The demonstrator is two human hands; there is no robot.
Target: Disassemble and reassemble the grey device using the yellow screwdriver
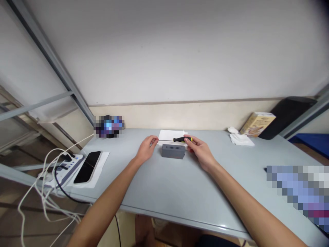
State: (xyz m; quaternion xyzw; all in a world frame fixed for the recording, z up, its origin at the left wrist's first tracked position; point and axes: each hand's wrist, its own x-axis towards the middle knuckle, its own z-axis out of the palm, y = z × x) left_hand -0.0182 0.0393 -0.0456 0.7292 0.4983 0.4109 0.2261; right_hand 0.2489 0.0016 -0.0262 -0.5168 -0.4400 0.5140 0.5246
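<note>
A screwdriver point(179, 139) with a black and yellow handle and a thin metal shaft lies level in the air above the desk. My right hand point(199, 151) is closed round the end of its handle. At the tip of the shaft, my left hand point(147, 148) pinches with its fingertips; anything small between them is too tiny to make out. Just below the screwdriver, a dark grey box-shaped device point(173, 152) with a row of slots along its top edge rests on the desk, between my two hands. White paper point(169, 133) lies behind it, partly hidden.
On the grey desk point(174, 188), a phone point(87, 167) lies at the left beside a power strip point(65, 169) with tangled white cables point(36, 185). A yellow box point(258, 124), crumpled tissue point(241, 139) and a black cylindrical object point(285, 115) stand at the back right. Blurred items occupy two corners.
</note>
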